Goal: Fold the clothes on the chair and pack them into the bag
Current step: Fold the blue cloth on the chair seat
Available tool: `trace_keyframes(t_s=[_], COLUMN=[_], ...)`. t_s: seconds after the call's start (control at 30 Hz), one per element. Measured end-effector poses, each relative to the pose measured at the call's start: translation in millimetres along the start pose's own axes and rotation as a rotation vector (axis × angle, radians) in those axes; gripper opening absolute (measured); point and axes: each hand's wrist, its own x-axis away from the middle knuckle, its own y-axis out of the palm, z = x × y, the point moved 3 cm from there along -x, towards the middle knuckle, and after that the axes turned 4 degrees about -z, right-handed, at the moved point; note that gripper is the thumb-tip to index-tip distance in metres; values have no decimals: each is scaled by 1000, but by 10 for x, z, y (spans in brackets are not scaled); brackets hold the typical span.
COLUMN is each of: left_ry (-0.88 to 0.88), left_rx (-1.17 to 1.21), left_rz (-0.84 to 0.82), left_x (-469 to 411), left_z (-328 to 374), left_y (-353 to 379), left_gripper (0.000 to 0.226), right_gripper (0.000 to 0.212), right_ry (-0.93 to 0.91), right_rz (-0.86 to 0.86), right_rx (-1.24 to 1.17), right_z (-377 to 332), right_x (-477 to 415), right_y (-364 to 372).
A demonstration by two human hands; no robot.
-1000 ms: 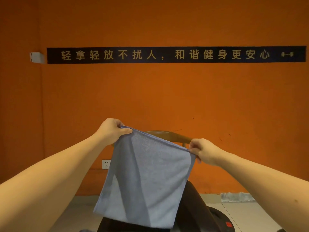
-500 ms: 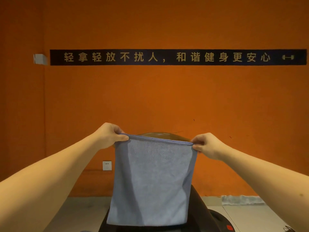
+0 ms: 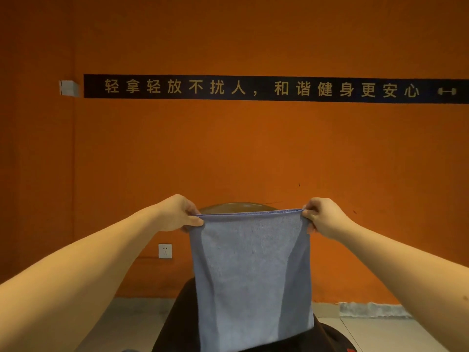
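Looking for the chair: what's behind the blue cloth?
A curved wooden chair back shows above the cloth, dark fabric at its lower sides. Anything directly behind it is hidden.

The blue cloth (image 3: 251, 280) hides most of the chair (image 3: 236, 207); only its round top shows. The dark thing (image 3: 177, 326) below runs off the bottom edge. The black sign (image 3: 253, 88) runs off the right.

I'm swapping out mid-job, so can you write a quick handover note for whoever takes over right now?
The left hand pinches the top left corner of the cloth.
The right hand pinches its top right corner.
The cloth hangs spread in front of the chair, where dark clothing lies draped.
The bag is not clearly in view.
Done: cloth lifted.
Left: fold it, fold the rest, pack all.
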Motion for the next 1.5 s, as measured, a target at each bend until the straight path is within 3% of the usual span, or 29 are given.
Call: trace_keyframes(t_s=[0.1,0.27,0.5,0.63,0.8,0.9,1.1,1.27,1.5], left_ry=[23,52,-3,-132,-310,-275,-151,-117,-91], left_rx=[6,-234,-315,-191,262,192,81,6,-121], left_rz=[55,-2,58,120,232,370,554,452,64], left_x=[-15,-28,-186,-388,-771,-1011,-1161,-902,70], left_z=[-8,22,8,-128,-355,-485,-535,-711,-1154], left_y=[25,96,114,187,446,533,631,1046,1930], left_gripper=[12,28,18,17,14,19,21,10,9], right_gripper=[20,22,17,15,14,14,15,19,9], right_ry=[-7,0,14,65,217,259,158,172,404], right_rz=[13,32,56,62,79,145,249,193,-327], right_rx=[-10,0,-52,-112,-330,-402,-414,-343,-336], right_z=[20,55,199,283,406,426,477,712,1226], right_x=[8,12,-133,-335,-741,-953,-1170,-911,65], right_y=[0,-18,46,200,568,711,841,1037,1562])
